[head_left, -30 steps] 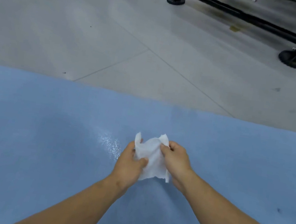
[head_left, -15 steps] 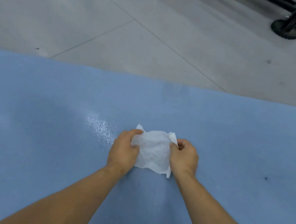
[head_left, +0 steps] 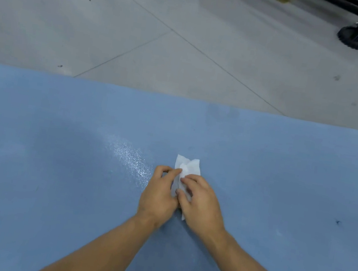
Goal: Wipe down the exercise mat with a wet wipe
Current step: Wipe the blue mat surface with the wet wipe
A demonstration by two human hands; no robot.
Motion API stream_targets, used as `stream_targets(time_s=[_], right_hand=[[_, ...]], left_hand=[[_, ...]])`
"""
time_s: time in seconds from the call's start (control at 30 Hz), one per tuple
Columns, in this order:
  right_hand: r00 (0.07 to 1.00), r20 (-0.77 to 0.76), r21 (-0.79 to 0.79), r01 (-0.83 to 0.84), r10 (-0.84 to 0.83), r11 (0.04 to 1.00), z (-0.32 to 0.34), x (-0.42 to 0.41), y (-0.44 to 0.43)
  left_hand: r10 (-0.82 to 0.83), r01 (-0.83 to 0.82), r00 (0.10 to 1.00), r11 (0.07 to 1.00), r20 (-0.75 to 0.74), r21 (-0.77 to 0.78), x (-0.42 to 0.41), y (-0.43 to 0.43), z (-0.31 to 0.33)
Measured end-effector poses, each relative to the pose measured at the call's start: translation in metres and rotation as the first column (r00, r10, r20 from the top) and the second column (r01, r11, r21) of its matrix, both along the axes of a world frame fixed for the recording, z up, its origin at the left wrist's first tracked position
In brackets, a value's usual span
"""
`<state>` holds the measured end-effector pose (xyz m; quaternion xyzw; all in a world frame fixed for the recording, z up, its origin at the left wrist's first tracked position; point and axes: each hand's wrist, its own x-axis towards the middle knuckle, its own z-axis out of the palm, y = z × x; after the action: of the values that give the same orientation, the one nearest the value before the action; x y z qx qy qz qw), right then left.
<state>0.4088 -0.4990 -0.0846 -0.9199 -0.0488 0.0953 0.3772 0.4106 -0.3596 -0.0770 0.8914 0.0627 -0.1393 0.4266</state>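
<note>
While I knelt over the mat, readout was:
wipe [head_left: 188, 168]: one, white, crumpled; long axis ran away from me, far end fanned out above my fingers
left hand [head_left: 159, 194]: fingers curled, pinched wipe's left edge
right hand [head_left: 200, 201]: fingers bent, gripped its near part
mat [head_left: 52, 162]: one, blue, under both hands; wet sheen [head_left: 132, 158] just left of wipe

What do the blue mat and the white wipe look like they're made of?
The blue mat looks like matte foam: its fine pebbled grain shows in the glistening damp streak. The white wipe looks like thin nonwoven cloth, soft and crumpled into folds, held by the left hand and right hand.
</note>
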Motion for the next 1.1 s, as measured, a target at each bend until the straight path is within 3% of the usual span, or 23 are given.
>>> stream_targets(time_s=[0.3, 0.43, 0.53, 0.63, 0.73, 0.87, 0.97, 1.1], right_hand=[[0.990, -0.007, -0.324, -0.132, 0.137, 0.937, -0.012, 0.004, 0.015], [0.992, -0.003, -0.265, -0.124, 0.128, 0.956, -0.015, 0.009, 0.010], [0.991, -0.127, -0.082, 0.031, -0.042, 0.996, -0.010, 0.016, 0.014], [0.982, -0.170, -0.057, 0.079, -0.088, 0.995, -0.004, 0.028, 0.009], [0.996, -0.007, -0.301, -0.089, 0.091, 0.949, -0.005, 0.040, -0.008], [0.977, 0.055, -0.201, -0.191, 0.205, 0.961, -0.009, 0.032, -0.018], [0.909, 0.136, -0.375, -0.321, 0.395, 0.870, -0.020, 0.008, -0.023], [0.880, 0.137, -0.492, -0.339, 0.456, 0.802, -0.032, -0.010, -0.026]], left_hand=[[-0.237, 0.170, 0.965, 0.889, 0.109, 0.426, -0.007, 0.039, -0.003], [-0.265, 0.230, 0.964, 0.812, -0.012, 0.537, -0.004, 0.060, -0.009], [-0.261, 0.245, 0.964, 0.771, -0.060, 0.588, -0.004, 0.073, -0.016], [-0.240, 0.229, 0.968, 0.739, -0.070, 0.633, -0.005, 0.086, -0.023], [-0.248, 0.236, 0.966, 0.732, -0.073, 0.639, -0.008, 0.088, -0.030], [-0.237, 0.212, 0.970, 0.747, -0.045, 0.630, -0.012, 0.086, -0.036], [-0.236, 0.186, 0.972, 0.743, -0.008, 0.643, -0.014, 0.085, -0.040], [-0.235, 0.151, 0.971, 0.728, 0.037, 0.668, -0.016, 0.083, -0.046]])
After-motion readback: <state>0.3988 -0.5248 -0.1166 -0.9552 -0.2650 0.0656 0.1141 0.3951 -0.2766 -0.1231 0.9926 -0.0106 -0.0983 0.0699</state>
